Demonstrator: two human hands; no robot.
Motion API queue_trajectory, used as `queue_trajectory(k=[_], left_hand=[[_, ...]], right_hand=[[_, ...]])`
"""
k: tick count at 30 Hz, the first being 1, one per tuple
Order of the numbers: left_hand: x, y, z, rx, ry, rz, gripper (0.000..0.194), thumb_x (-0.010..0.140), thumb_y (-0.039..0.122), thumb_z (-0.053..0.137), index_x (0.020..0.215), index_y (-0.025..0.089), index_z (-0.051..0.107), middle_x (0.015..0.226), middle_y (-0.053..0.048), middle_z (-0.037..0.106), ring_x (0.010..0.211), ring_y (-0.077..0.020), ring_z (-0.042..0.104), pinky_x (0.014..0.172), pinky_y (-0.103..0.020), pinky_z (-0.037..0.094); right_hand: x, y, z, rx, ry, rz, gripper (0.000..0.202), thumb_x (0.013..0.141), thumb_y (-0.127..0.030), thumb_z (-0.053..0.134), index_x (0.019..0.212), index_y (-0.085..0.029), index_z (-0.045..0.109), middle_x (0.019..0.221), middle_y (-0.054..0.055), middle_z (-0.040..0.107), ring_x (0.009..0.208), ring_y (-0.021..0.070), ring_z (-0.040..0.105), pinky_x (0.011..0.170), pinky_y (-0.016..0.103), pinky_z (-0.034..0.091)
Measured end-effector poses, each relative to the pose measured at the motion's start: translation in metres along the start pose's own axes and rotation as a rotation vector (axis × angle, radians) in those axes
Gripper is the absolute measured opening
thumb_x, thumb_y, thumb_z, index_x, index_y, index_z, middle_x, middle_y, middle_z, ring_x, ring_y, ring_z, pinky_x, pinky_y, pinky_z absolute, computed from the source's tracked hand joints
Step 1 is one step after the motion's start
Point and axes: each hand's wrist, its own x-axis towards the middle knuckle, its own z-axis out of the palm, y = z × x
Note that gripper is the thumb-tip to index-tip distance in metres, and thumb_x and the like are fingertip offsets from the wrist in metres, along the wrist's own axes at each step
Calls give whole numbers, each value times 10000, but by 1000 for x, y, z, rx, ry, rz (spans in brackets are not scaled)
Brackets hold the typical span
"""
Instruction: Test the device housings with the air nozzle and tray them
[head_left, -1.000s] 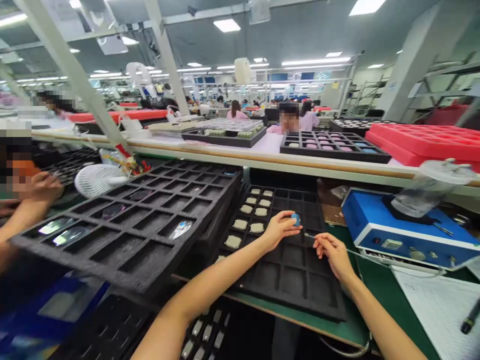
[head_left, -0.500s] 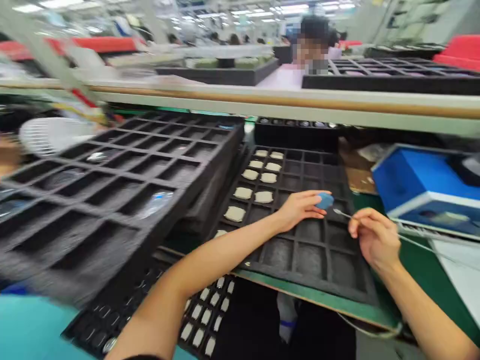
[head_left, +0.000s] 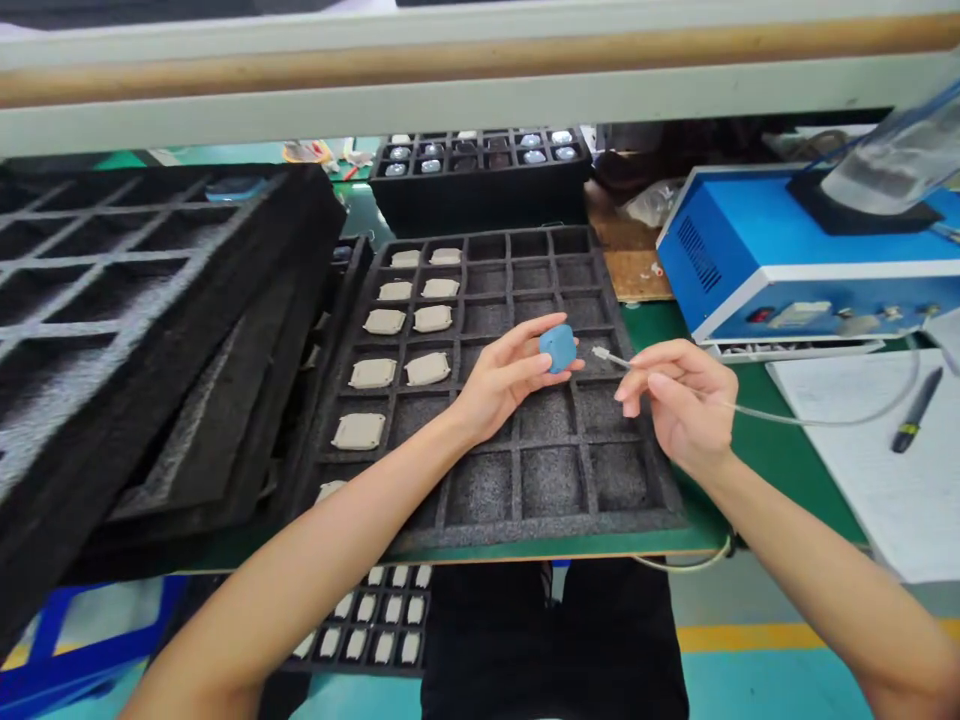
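Between the thumb and fingers of my left hand (head_left: 514, 375) is a small blue rounded-square piece (head_left: 558, 349), tilted above a black foam tray (head_left: 491, 530). My right hand (head_left: 682, 395) is closed around a thin clear tube (head_left: 795, 420). The tube's pale tip (head_left: 602, 354) points at the blue piece, with a small gap between them. Beige plates (head_left: 358, 432) lie in the tray's two left columns. My left forearm hides part of the tray's lower left.
A blue machine (head_left: 750, 250) bearing a clear bottle (head_left: 896, 165) stands at right, above paper (head_left: 847, 480) and a black pen (head_left: 916, 410). Stacked foam trays (head_left: 247, 330) rise at left. A shelf edge (head_left: 480, 60) crosses above. Behind sits another filled tray (head_left: 480, 200).
The camera view has tipped downward and to the right. Both hands still hold the blue piece and the tube; the blue piece now shows its broad face more squarely.
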Motion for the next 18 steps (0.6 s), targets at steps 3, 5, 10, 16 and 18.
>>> queue_trajectory(k=[3,5,10,16,18], left_hand=[[0,-2,1,0,-25,-11,459,730,216,660,1180,214,573,1093,-61,640,973,-229,634,887,-361,464],[0,-3,2,26,-54,-22,418,742,227,656,1155,207,596,1053,-61,653,916,-213,649,843,-341,488],[-2,-3,6,129,-68,-35,363,764,272,645,1114,177,632,914,-52,675,816,-183,651,756,-308,519],[0,-5,5,147,-2,-19,371,756,242,645,1124,198,629,953,-35,657,839,-164,636,752,-293,529],[1,-5,5,153,-9,-9,362,758,232,642,1118,201,633,947,-32,655,837,-160,635,750,-289,531]], right_hand=[[0,1,2,-24,-21,22,110,771,-246,627,837,-160,614,639,19,676,454,115,564,431,241,460],[0,3,3,-31,-43,26,85,771,-234,632,807,-161,608,620,11,669,441,108,559,424,234,462],[-4,6,3,-23,-31,19,87,788,-249,624,796,-168,593,575,-4,651,409,107,558,399,224,455],[-5,5,4,-8,-40,9,83,799,-261,621,813,-179,609,585,0,658,423,114,575,396,226,458],[-5,6,4,-11,-50,-3,69,804,-253,620,811,-184,619,589,1,659,425,114,576,396,227,461]])
